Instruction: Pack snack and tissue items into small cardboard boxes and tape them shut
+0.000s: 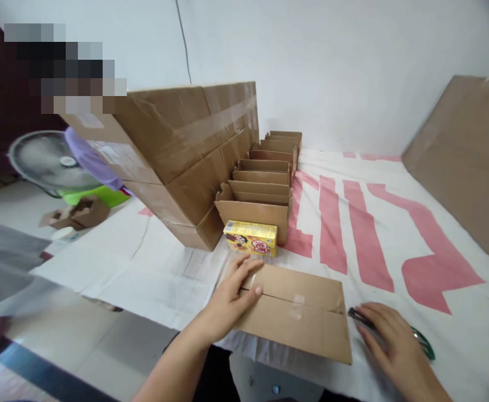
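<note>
A closed cardboard box (295, 340) lies flat near the front edge of the cloth-covered table, with a seam and a bit of clear tape along its top. Across its left end rests my left hand (231, 296), fingers and thumb spread on the cardboard. My right hand (389, 335), just off the box's right end, has its fingers closed over a narrow tool (362, 318) with a dark front end and a green curved rear end; the hand covers its middle. Behind the box sits a yellow printed snack box (250, 239), near the fingertips of my left hand.
Several open cardboard boxes (261, 195) stand in a row towards the wall. Tall stacked cartons (181, 134) rise to their left, with another person's purple sleeve (89, 159) behind. A fan (39, 162) is at far left, a big cardboard sheet (470, 162) at right.
</note>
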A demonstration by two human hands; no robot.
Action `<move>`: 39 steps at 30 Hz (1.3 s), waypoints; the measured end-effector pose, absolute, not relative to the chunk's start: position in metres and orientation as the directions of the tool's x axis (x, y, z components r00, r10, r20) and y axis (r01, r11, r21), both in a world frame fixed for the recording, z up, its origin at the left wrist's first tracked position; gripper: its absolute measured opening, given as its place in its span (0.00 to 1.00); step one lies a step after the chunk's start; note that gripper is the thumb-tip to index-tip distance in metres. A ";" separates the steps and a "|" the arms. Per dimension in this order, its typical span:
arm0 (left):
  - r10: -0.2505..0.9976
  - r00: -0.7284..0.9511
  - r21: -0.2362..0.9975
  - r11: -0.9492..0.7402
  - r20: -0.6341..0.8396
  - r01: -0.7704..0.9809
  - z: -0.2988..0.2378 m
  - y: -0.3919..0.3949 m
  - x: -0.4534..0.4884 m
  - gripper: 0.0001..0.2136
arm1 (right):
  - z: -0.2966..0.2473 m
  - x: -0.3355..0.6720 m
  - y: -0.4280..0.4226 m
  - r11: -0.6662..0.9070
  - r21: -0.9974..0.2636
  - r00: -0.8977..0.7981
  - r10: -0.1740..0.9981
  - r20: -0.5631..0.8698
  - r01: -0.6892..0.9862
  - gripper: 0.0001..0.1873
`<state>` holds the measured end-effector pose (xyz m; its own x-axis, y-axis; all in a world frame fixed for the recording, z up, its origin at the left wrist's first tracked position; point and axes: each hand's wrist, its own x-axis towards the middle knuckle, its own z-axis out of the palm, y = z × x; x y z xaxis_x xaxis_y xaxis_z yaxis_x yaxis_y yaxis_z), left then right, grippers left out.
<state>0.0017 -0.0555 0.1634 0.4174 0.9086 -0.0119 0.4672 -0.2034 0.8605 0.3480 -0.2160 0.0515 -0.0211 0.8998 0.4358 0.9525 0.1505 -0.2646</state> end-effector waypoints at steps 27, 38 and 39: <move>0.806 0.565 0.983 -0.120 0.178 -0.138 0.135 -0.041 -0.009 0.20 | 0.224 0.189 -0.066 0.731 0.442 -0.841 0.349 0.414 0.521 0.21; 0.795 0.598 0.994 -0.053 0.099 -0.094 0.133 -0.043 -0.012 0.20 | 0.245 0.224 -0.080 0.722 0.524 -0.892 0.361 0.273 0.452 0.15; 0.790 0.606 0.995 -0.052 0.094 -0.087 0.132 -0.043 -0.013 0.20 | 0.246 0.227 -0.082 0.727 0.522 -0.895 0.366 0.255 0.446 0.15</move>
